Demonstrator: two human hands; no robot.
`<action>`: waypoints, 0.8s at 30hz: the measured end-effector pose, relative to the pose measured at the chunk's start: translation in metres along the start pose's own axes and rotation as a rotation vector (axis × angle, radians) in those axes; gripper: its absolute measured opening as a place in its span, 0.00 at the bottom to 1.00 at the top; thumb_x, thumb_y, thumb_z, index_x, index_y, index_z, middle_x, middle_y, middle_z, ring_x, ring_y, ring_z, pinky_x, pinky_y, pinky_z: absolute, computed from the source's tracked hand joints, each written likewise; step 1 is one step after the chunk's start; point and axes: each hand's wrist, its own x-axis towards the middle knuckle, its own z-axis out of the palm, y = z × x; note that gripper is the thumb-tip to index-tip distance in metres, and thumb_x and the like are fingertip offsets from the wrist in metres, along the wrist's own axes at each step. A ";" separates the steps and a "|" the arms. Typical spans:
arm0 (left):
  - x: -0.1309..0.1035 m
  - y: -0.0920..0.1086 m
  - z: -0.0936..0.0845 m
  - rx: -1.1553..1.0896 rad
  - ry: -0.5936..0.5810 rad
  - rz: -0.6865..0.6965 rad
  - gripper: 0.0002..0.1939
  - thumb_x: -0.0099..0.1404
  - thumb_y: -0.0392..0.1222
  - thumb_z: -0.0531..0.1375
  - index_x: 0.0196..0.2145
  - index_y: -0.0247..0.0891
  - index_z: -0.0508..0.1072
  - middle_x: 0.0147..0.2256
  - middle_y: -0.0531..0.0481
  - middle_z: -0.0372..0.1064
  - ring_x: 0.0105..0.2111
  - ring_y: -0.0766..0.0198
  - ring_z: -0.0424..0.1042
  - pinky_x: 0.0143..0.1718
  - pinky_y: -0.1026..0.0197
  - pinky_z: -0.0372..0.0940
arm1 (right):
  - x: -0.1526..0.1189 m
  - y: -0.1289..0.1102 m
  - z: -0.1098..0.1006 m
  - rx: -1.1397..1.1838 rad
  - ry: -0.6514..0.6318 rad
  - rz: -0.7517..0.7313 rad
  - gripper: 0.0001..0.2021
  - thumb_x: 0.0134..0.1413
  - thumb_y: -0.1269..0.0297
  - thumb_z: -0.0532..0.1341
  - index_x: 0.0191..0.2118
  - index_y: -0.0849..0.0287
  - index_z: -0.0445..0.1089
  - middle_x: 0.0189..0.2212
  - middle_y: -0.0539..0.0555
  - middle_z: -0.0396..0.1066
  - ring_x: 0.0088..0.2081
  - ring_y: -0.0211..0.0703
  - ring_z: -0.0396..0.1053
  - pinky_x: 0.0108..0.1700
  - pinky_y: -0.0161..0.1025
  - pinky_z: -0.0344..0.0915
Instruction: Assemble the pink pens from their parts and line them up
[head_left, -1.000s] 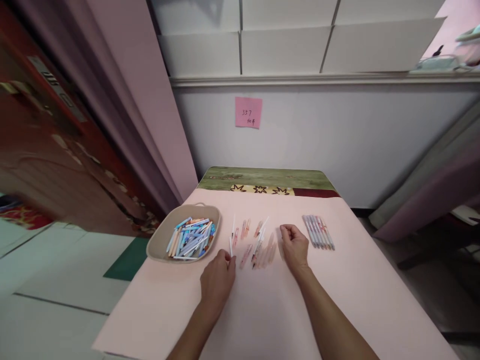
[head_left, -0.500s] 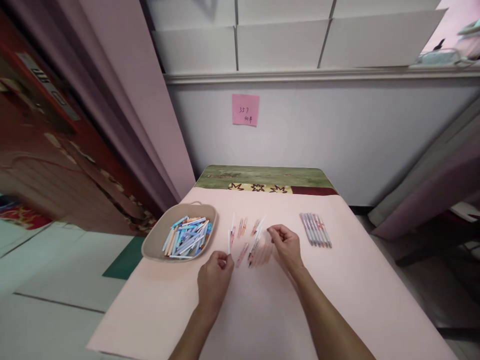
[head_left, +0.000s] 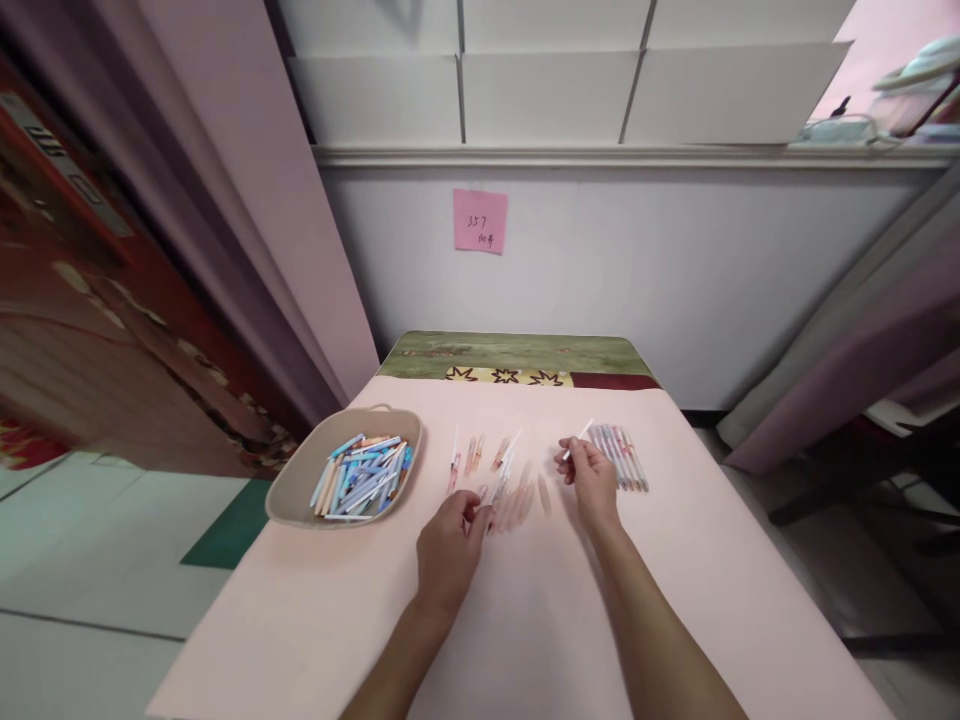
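My right hand [head_left: 591,476] is closed in a pinch on a thin white stick like a pen refill [head_left: 586,429], its tip pointing up and away. Just right of it lies a row of several assembled gel pens [head_left: 622,458]. My left hand [head_left: 448,548] has its thumb and fingertips together on a pinkish clear pen barrel [head_left: 482,492], mostly hidden by the fingers. Around it on the pink tabletop lie refills with white tubes [head_left: 507,462], short orange-pink pen parts [head_left: 475,453] and several translucent barrels [head_left: 517,503]. Another slim refill [head_left: 454,465] lies farther left.
A beige basket [head_left: 289,490] full of blue, lilac and orange pen pieces [head_left: 367,480] stands at the table's left edge. Behind the table [head_left: 525,620] is a wall with a pink note [head_left: 480,221]. Curtains hang on both sides.
My right hand has moved right toward the pen row and now holds a white stick. My left hand, earlier pinching a white stick, has moved right onto the barrel. The view has shifted slightly.
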 end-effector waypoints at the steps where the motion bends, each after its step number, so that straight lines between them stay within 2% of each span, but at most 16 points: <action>1: 0.003 0.001 0.003 0.048 -0.014 0.015 0.08 0.65 0.45 0.54 0.33 0.41 0.70 0.30 0.52 0.71 0.31 0.65 0.71 0.33 0.64 0.61 | 0.005 0.003 -0.005 0.001 0.053 0.014 0.20 0.51 0.48 0.60 0.38 0.62 0.72 0.22 0.49 0.68 0.20 0.33 0.61 0.20 0.30 0.56; 4: 0.012 0.011 0.012 0.229 -0.098 0.024 0.08 0.65 0.41 0.52 0.35 0.40 0.70 0.38 0.47 0.71 0.40 0.60 0.70 0.37 0.62 0.61 | 0.013 0.009 -0.012 0.004 0.116 0.029 0.28 0.49 0.49 0.62 0.52 0.62 0.66 0.20 0.45 0.66 0.18 0.32 0.58 0.20 0.31 0.55; 6: 0.019 0.018 0.017 0.336 -0.183 -0.017 0.09 0.66 0.41 0.51 0.38 0.39 0.70 0.39 0.45 0.71 0.42 0.58 0.70 0.37 0.60 0.60 | 0.013 0.010 -0.010 0.019 0.123 0.020 0.30 0.49 0.51 0.62 0.55 0.62 0.63 0.19 0.45 0.66 0.17 0.32 0.57 0.20 0.31 0.55; 10: 0.029 0.029 0.019 0.436 -0.305 -0.082 0.10 0.66 0.38 0.50 0.37 0.37 0.70 0.39 0.43 0.72 0.41 0.57 0.71 0.36 0.59 0.60 | 0.010 0.008 -0.003 0.083 0.109 -0.009 0.20 0.51 0.51 0.60 0.43 0.62 0.70 0.21 0.48 0.68 0.19 0.32 0.59 0.21 0.31 0.56; 13: 0.032 0.033 0.018 0.447 -0.334 -0.109 0.11 0.64 0.35 0.50 0.36 0.35 0.72 0.38 0.41 0.72 0.39 0.55 0.72 0.36 0.58 0.60 | 0.009 0.007 0.000 0.083 0.092 -0.055 0.16 0.52 0.53 0.60 0.40 0.61 0.70 0.23 0.49 0.70 0.21 0.33 0.61 0.23 0.31 0.57; 15: 0.033 0.031 0.017 0.407 -0.304 -0.124 0.11 0.62 0.34 0.52 0.37 0.34 0.73 0.38 0.40 0.72 0.38 0.54 0.72 0.36 0.57 0.60 | 0.008 0.007 0.001 0.070 0.073 -0.080 0.15 0.53 0.54 0.59 0.40 0.61 0.70 0.24 0.50 0.70 0.22 0.33 0.61 0.24 0.31 0.58; 17: 0.032 0.024 0.014 0.253 -0.188 -0.136 0.12 0.60 0.33 0.53 0.40 0.34 0.73 0.38 0.40 0.72 0.37 0.55 0.72 0.37 0.57 0.61 | 0.008 0.007 0.001 0.078 0.063 -0.092 0.14 0.54 0.55 0.59 0.40 0.61 0.70 0.24 0.50 0.70 0.22 0.33 0.61 0.24 0.31 0.58; 19: 0.031 0.014 0.009 -0.078 -0.056 -0.206 0.13 0.60 0.36 0.55 0.43 0.34 0.73 0.34 0.44 0.71 0.32 0.60 0.70 0.34 0.60 0.61 | 0.006 0.005 0.001 0.118 0.055 -0.096 0.13 0.55 0.57 0.57 0.40 0.61 0.69 0.26 0.52 0.71 0.22 0.33 0.62 0.24 0.32 0.59; 20: 0.029 0.008 0.006 -0.298 -0.026 -0.269 0.14 0.60 0.39 0.57 0.43 0.34 0.73 0.30 0.48 0.70 0.28 0.64 0.68 0.30 0.63 0.60 | 0.005 0.003 0.001 0.144 0.046 -0.100 0.13 0.56 0.58 0.56 0.40 0.61 0.69 0.27 0.53 0.72 0.23 0.34 0.62 0.25 0.32 0.59; 22: 0.024 0.000 0.000 -0.755 -0.049 -0.413 0.17 0.59 0.45 0.59 0.43 0.33 0.73 0.23 0.54 0.65 0.20 0.70 0.61 0.21 0.67 0.55 | 0.003 0.000 0.003 0.178 0.008 -0.121 0.12 0.54 0.60 0.57 0.41 0.61 0.68 0.30 0.54 0.74 0.24 0.35 0.64 0.26 0.34 0.62; 24: 0.016 -0.004 -0.005 -1.093 -0.114 -0.528 0.19 0.56 0.48 0.62 0.42 0.32 0.73 0.21 0.57 0.62 0.17 0.74 0.56 0.17 0.70 0.48 | 0.000 -0.003 0.007 0.171 -0.040 -0.155 0.12 0.52 0.62 0.60 0.42 0.60 0.66 0.34 0.56 0.74 0.26 0.36 0.66 0.29 0.35 0.64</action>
